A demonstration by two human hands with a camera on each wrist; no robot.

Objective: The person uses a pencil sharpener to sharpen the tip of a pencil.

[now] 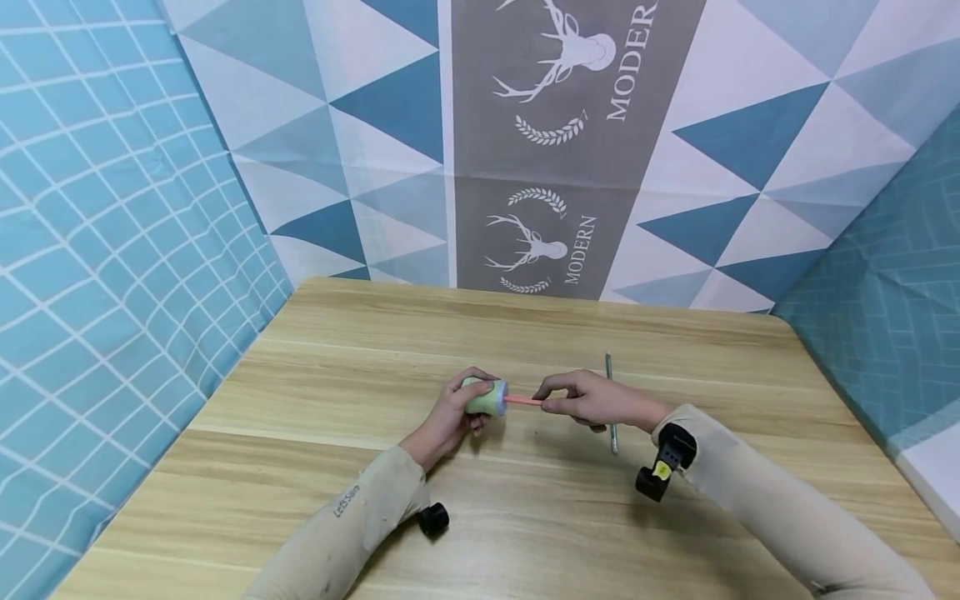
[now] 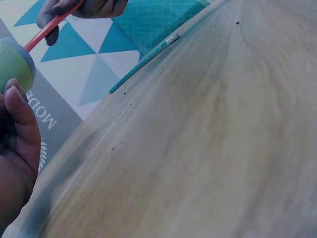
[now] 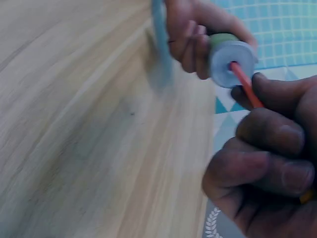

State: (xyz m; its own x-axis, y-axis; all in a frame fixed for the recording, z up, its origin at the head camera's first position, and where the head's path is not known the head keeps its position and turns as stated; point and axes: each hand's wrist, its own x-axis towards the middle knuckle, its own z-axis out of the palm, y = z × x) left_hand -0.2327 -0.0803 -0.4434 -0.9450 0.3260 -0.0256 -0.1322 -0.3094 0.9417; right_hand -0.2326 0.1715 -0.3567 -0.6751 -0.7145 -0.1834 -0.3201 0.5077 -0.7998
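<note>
My left hand (image 1: 452, 407) grips a small green pencil sharpener (image 1: 482, 397) with a pale blue-grey end face, held above the table. A red pencil (image 1: 523, 401) stands in the hole of that face, plain to see in the right wrist view. My right hand (image 1: 588, 397) pinches the pencil between thumb and fingers a short way from the sharpener (image 3: 232, 64). The pencil's tip is hidden inside. Beneath the right hand, a teal pencil (image 2: 143, 64) with a pale eraser end lies on the table, partly covered by that hand in the head view.
The wooden table (image 1: 315, 400) reaches back to a patterned wall covering (image 1: 390, 125) of triangles and deer heads. A blue grid cloth (image 1: 112, 208) hangs along the left side. Black wrist cameras sit on both sleeves, the right one (image 1: 666, 462) close above the table.
</note>
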